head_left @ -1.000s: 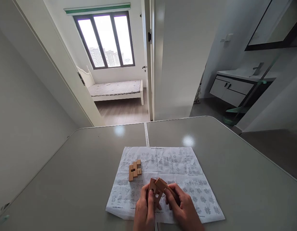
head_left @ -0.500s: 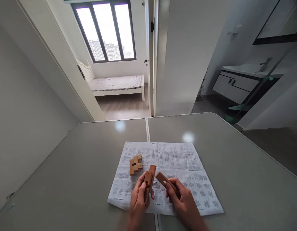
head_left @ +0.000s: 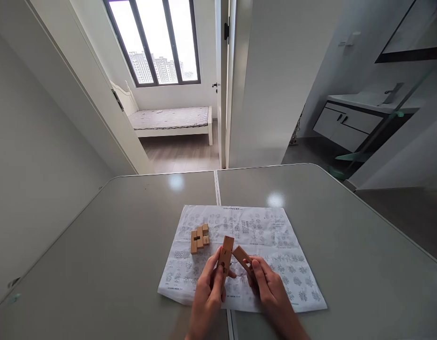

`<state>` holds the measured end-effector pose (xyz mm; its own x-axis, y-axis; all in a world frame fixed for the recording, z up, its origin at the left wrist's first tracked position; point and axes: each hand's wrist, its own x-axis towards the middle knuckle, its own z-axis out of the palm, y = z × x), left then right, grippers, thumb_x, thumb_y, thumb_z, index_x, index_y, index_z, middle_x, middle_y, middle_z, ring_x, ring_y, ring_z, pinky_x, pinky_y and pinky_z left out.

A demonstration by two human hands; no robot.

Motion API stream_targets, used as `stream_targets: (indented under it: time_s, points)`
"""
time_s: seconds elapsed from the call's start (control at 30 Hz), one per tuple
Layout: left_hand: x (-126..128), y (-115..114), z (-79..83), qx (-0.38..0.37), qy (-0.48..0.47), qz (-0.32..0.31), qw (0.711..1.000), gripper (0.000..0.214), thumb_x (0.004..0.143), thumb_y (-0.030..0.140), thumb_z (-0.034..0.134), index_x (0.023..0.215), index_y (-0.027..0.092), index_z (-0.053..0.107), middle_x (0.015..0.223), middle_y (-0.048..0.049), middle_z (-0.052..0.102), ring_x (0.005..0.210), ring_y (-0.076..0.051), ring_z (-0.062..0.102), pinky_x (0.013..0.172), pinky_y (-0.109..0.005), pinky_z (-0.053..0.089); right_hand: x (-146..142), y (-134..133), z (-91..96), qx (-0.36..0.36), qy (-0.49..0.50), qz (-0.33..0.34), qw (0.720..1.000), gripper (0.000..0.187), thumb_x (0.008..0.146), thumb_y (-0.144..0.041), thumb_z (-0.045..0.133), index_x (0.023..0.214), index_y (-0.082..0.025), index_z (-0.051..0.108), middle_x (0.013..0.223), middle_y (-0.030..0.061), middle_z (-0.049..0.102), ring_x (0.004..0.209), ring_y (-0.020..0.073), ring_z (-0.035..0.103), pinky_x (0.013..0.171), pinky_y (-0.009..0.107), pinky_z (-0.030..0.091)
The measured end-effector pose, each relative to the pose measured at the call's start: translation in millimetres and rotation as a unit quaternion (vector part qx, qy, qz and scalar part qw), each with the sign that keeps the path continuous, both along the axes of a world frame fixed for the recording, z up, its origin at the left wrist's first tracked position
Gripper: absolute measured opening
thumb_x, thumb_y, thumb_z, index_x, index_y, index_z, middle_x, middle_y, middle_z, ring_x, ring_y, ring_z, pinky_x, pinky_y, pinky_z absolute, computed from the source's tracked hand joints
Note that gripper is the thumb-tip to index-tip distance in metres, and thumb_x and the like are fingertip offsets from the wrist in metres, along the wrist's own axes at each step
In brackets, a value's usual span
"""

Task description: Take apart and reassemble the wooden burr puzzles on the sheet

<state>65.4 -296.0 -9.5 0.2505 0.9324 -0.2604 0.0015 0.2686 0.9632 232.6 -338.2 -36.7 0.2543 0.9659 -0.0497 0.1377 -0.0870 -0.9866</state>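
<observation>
Brown notched wooden puzzle pieces (head_left: pixel 225 254) are gripped in my left hand (head_left: pixel 208 289), its thumb pressed against their near face. Fingers hide their lower part, so I cannot tell exactly how many pieces are held there. My right hand (head_left: pixel 269 288) pinches another wooden puzzle piece (head_left: pixel 242 257), which tilts up to the left. Its upper end is very close to the left-hand pieces; whether they touch, I cannot tell. Beyond my left hand, several lighter wooden pieces (head_left: pixel 199 238) lie grouped on a creased printed sheet (head_left: pixel 268 231) with small diagrams.
The sheet lies on a grey-green table (head_left: pixel 133 245) with a pale seam (head_left: pixel 217 189) down its middle. Past the far edge, a doorway opens onto a bed (head_left: pixel 172 118) under a window. A washbasin cabinet (head_left: pixel 349 123) stands at the far right.
The pieces in my left hand have turned more upright and shifted slightly right. My right hand's piece has moved a little upward and closer to them. The pieces on the sheet stay put.
</observation>
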Motion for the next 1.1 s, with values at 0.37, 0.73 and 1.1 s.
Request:
stream_targets:
  time_s: [0.37,0.73,1.1]
  points:
    - [2,-1,1.4,0.004,0.0,-0.002,1.0,0.078,0.089,0.06,0.071,0.152,0.018,0.053,0.119,-0.0171,0.075,0.086,-0.023,0.07,0.054,-0.023,0.049,1,1,-11.6,-0.01,0.066,-0.014,0.998,0.053,0.103,-0.068,0.041,0.108,-0.021,0.065,0.072,0.0007,0.058,0.059,0.0173,0.053,0.054,0.026,0.045]
    - [3,-1,-1.2,0.033,-0.02,-0.035,0.999,0.057,0.091,0.048,0.073,0.14,0.025,0.058,0.145,-0.0127,0.065,0.128,-0.032,0.067,0.107,-0.04,0.057,-1,0,-9.1,-0.015,0.084,-0.038,0.996,0.052,0.101,-0.069,0.046,0.111,-0.022,0.065,0.07,-0.0004,0.059,0.057,0.0174,0.052,0.053,0.026,0.046]
    - [2,-7,2.3,0.062,-0.012,-0.101,0.993,0.047,0.098,0.051,0.065,0.135,0.022,0.063,0.135,-0.0138,0.071,0.111,-0.03,0.075,0.098,-0.041,0.062,2,0,-12.1,-0.009,0.052,-0.078,0.996,0.057,0.103,-0.064,0.044,0.139,-0.021,0.059,0.088,0.0047,0.067,0.072,0.0204,0.063,0.063,0.028,0.054]
